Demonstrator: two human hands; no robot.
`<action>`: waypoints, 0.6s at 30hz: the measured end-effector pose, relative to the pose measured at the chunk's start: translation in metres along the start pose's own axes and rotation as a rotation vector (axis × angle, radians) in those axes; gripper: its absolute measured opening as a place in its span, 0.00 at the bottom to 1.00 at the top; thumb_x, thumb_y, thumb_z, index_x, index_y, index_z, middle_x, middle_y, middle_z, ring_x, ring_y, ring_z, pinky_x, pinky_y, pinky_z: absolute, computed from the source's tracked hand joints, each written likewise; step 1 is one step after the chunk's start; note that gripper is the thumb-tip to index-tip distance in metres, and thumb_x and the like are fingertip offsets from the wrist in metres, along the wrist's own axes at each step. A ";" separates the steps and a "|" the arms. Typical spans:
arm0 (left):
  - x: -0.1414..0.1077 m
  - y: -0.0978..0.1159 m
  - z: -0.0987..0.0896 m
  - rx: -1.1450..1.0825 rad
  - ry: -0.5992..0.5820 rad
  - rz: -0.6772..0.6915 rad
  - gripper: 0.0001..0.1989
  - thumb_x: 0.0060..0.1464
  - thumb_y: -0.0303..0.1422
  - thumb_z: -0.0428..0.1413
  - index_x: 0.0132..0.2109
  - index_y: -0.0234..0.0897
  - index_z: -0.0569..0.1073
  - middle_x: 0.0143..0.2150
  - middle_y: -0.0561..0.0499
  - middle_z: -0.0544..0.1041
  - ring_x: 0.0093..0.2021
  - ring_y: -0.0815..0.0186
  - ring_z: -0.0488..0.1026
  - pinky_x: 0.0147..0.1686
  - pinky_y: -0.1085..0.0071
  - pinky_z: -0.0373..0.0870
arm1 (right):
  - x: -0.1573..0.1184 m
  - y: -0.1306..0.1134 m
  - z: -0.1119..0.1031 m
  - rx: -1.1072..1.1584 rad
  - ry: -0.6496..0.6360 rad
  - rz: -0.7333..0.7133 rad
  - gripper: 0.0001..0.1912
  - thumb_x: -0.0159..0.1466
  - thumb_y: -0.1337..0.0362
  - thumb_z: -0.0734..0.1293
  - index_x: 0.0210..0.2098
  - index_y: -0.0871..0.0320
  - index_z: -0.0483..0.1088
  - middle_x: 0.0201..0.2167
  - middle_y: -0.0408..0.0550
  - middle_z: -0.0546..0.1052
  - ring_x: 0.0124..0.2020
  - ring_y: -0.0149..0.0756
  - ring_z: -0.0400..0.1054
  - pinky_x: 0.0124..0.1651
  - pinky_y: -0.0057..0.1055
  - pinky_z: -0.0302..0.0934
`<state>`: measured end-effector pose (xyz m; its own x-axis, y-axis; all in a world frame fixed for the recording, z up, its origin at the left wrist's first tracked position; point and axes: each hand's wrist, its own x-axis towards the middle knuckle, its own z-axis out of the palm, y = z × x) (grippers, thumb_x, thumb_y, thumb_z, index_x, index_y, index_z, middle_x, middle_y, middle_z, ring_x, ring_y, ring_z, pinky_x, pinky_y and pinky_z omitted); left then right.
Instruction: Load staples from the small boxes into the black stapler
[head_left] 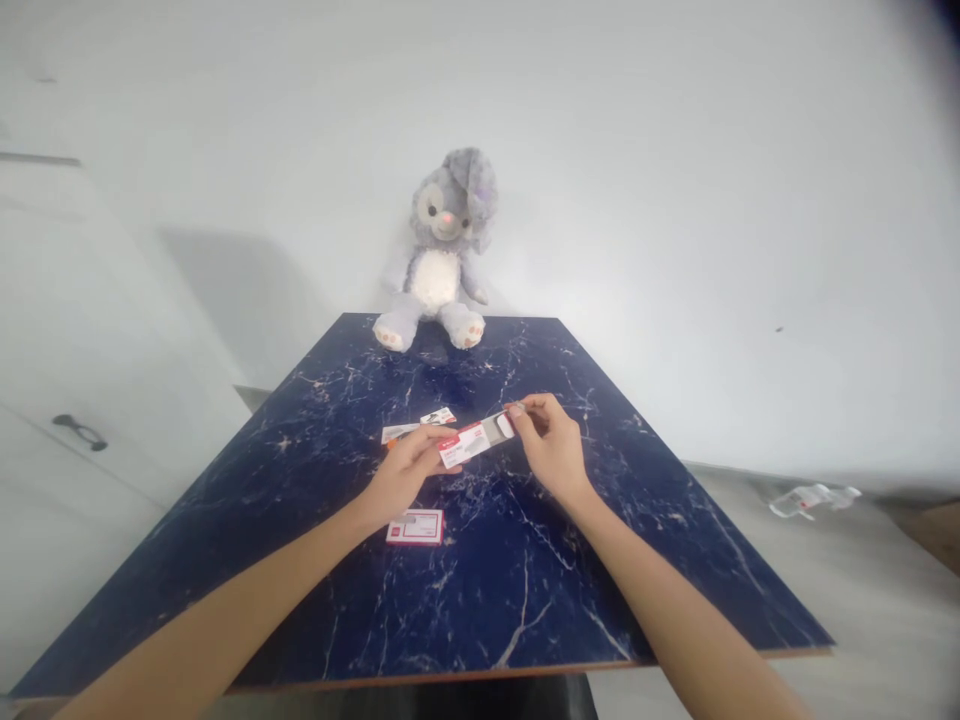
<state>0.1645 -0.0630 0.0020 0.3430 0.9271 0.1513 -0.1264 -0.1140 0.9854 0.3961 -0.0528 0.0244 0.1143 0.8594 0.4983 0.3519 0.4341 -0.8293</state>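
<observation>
Over the middle of the table, a small red-and-white cardboard box (pixel 465 446) is held tilted, its right end higher. My left hand (pixel 411 466) is closed around the box's left end. At the opened right end, my right hand (pixel 553 446) pinches with thumb and fingertips; a white flap and a greyish part show there, too small to tell apart. Just behind my left hand lie a white piece with an orange edge (pixel 397 433), partly covered, and a small printed card (pixel 438 416). Nearer to me, a second red-and-white box (pixel 415 527) lies flat beside my left forearm.
The dark blue marble-patterned table (pixel 315 590) narrows away from me. A grey plush rabbit (pixel 436 255) sits at its far edge against the white wall (pixel 675 180). Clear plastic packaging (pixel 810 500) lies on the floor at right. A dark handle (pixel 79 432) shows at left.
</observation>
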 end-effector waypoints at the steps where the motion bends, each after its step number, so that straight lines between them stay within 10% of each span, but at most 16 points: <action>1: 0.000 0.001 0.000 0.004 0.024 0.006 0.16 0.61 0.43 0.57 0.50 0.36 0.73 0.52 0.44 0.77 0.48 0.57 0.77 0.51 0.54 0.77 | 0.000 -0.001 0.000 -0.001 -0.024 -0.017 0.13 0.66 0.52 0.66 0.38 0.55 0.69 0.39 0.50 0.81 0.38 0.41 0.77 0.44 0.36 0.71; 18: -0.009 0.012 -0.002 0.158 -0.313 0.008 0.16 0.60 0.35 0.59 0.54 0.39 0.72 0.54 0.43 0.76 0.53 0.59 0.74 0.56 0.59 0.70 | -0.003 -0.002 -0.001 -0.035 -0.137 -0.105 0.09 0.66 0.56 0.67 0.34 0.55 0.69 0.42 0.48 0.81 0.40 0.39 0.77 0.46 0.36 0.72</action>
<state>0.1575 -0.0719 0.0123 0.6145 0.7743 0.1512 0.0069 -0.1970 0.9804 0.3956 -0.0562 0.0249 -0.0517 0.8399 0.5403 0.3876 0.5155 -0.7642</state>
